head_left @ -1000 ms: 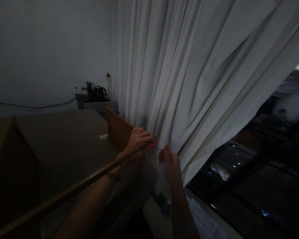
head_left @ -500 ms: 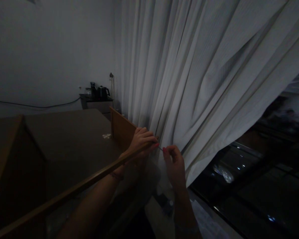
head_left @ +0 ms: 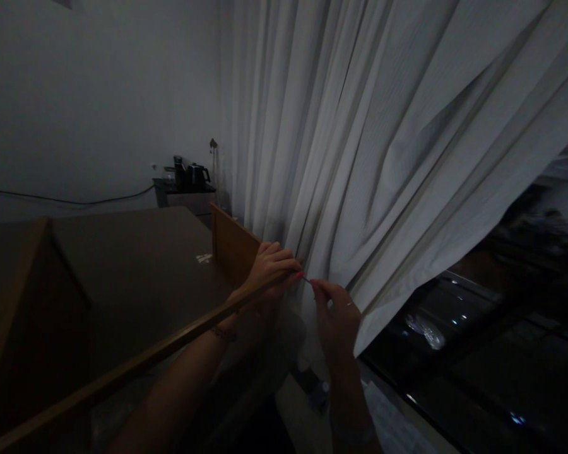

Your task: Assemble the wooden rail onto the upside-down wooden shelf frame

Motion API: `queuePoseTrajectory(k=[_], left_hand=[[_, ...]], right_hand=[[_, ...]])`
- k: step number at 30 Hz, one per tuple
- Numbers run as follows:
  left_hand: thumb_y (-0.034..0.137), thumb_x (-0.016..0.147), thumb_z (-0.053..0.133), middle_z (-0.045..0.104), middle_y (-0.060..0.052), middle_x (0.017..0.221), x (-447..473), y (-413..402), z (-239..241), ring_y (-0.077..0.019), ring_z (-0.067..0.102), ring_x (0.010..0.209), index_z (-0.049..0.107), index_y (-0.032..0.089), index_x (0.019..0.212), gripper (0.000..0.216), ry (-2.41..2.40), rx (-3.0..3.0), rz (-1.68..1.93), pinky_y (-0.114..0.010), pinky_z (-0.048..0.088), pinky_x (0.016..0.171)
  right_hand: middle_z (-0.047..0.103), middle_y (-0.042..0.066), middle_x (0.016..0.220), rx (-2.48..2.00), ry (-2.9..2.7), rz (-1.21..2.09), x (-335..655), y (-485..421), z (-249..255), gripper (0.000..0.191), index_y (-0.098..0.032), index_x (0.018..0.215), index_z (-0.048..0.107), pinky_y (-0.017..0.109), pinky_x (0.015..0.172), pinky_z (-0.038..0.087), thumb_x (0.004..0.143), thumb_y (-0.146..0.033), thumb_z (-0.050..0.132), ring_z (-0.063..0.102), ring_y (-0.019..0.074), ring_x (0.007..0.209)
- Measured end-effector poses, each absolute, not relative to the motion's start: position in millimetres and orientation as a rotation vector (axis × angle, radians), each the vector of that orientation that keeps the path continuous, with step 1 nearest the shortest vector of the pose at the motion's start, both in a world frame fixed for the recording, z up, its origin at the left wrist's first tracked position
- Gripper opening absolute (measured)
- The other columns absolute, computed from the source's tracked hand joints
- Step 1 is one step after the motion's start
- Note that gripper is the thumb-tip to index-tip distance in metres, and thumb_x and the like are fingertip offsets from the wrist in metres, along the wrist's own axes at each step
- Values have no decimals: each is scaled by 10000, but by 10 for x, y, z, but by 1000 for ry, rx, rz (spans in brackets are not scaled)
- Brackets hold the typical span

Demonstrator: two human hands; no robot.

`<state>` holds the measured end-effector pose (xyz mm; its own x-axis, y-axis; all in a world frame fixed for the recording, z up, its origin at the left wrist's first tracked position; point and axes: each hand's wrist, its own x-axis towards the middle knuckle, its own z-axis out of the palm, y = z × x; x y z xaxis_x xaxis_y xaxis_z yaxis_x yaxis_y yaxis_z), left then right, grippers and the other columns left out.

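My left hand [head_left: 274, 268] is wrapped over the far end of a long wooden board [head_left: 180, 337], fingers on top and thumb near its edge. The board runs from the lower left toward the middle and joins an upright wooden panel [head_left: 234, 236]. Just right of that end, my right hand [head_left: 336, 318] pinches a thin metal rod [head_left: 307, 280] between thumb and forefinger. The rod's other end meets the board's end by my left fingertips; the contact itself is too dark and small to make out.
Another wooden panel [head_left: 16, 302] stands at the left on a wide brown surface [head_left: 137, 246]. White curtains [head_left: 341, 145] hang close to my right hand. A dark kettle [head_left: 197, 174] sits on a cabinet at the back. Dark glass [head_left: 478, 353] is at the right.
My right hand has turned slightly, its back and knuckles shifting to the right while it keeps the pinch on the thin rod. My left hand stays on the board.
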<state>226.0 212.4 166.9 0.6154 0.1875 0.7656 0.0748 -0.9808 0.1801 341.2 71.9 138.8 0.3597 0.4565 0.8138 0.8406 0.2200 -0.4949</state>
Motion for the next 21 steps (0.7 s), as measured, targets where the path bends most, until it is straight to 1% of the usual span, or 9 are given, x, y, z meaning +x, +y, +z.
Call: queuePoseTrajectory(k=[1, 3, 7, 8, 10, 12, 15, 19, 21], left_hand=[[453, 928, 438, 609, -19, 720, 2264, 2131, 1662, -180, 468, 755, 650, 212, 743, 370, 220, 2708, 1304, -362, 318, 787], [451, 930, 434, 608, -20, 723, 2270, 2137, 1652, -181, 467, 759, 650, 213, 747, 370, 218, 2706, 1303, -363, 319, 788], [448, 933, 437, 607, -20, 735, 2268, 2130, 1651, -179, 467, 762, 651, 211, 757, 364, 214, 2701, 1303, -361, 319, 784], [444, 936, 436, 607, -20, 739, 2266, 2128, 1653, -178, 467, 761, 651, 211, 759, 363, 213, 2704, 1300, -360, 318, 782], [439, 938, 435, 606, -20, 745, 2263, 2128, 1655, -176, 467, 757, 652, 210, 763, 361, 207, 2712, 1300, -359, 317, 778], [441, 935, 441, 602, -19, 744, 2262, 2133, 1652, -176, 467, 755, 655, 213, 771, 353, 212, 2721, 1300, -358, 316, 776], [448, 926, 453, 590, -15, 717, 2265, 2141, 1646, -177, 467, 752, 658, 217, 778, 342, 220, 2732, 1305, -356, 316, 775], [442, 930, 444, 599, -18, 731, 2259, 2123, 1662, -177, 468, 757, 652, 213, 768, 348, 227, 2729, 1292, -355, 320, 778], [444, 933, 439, 607, -18, 742, 2250, 2109, 1678, -176, 468, 755, 646, 212, 757, 357, 225, 2723, 1286, -355, 322, 780]], right_hand=[[687, 20, 809, -1398, -1264, -352, 3399, 712, 1381, 143, -242, 908, 680, 312, 739, 469, 902, -357, 594, 620, 174, 737], [671, 5, 766, -1333, -1207, -152, 3356, 703, 1382, 168, -240, 944, 667, 299, 700, 478, 912, -377, 575, 616, 161, 693], [603, -26, 638, -1154, -1008, 291, 3282, 727, 1435, 333, -211, 1008, 602, 265, 611, 474, 981, -459, 381, 587, 137, 602], [599, -28, 626, -1134, -990, 366, 3277, 740, 1454, 346, -206, 1008, 592, 261, 607, 474, 981, -468, 368, 582, 133, 596], [599, -33, 624, -1125, -1002, 455, 3281, 762, 1485, 301, -204, 1004, 580, 254, 607, 474, 956, -462, 432, 575, 128, 595], [593, -42, 627, -1134, -1038, 439, 3291, 773, 1500, 242, -212, 1018, 565, 251, 614, 476, 920, -428, 515, 573, 128, 602], [605, -40, 662, -1214, -1097, 241, 3312, 765, 1476, 229, -227, 1093, 541, 269, 654, 490, 920, -375, 530, 599, 141, 646], [693, 31, 897, -1373, -1258, -159, 3370, 750, 1380, 221, -258, 1124, 597, 344, 797, 502, 943, -331, 495, 656, 186, 829], [700, 46, 983, -1381, -1319, -259, 3397, 748, 1342, 213, -268, 1107, 622, 362, 839, 496, 939, -329, 505, 662, 202, 897]])
